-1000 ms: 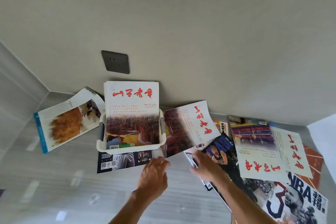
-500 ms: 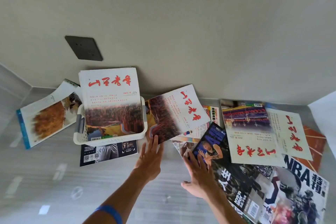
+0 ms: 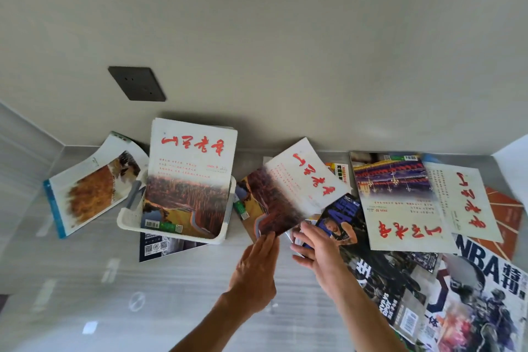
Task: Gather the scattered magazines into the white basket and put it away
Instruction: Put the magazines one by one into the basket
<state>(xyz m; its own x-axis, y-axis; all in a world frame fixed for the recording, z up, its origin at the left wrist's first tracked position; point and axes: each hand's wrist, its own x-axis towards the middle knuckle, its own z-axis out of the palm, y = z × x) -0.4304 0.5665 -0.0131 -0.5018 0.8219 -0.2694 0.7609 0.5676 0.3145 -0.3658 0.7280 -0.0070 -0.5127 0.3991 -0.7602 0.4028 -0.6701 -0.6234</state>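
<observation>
On the grey counter, against the wall:
Change: both hands farther forward than half a second ago.
Left hand [image 3: 255, 263]: flat, fingertips touching red-titled magazine [image 3: 288, 194].
Right hand [image 3: 315, 248]: fingers curled on basketball magazine [image 3: 340, 216].
White basket [image 3: 130, 216]: left of both hands, one magazine standing inside.

Even, soft daylight throughout. Pale glare patches on the glossy grey striped surface [image 3: 85, 280]. Wide-angle bending at edges. Slight motion blur overall; shadows faint.
</observation>
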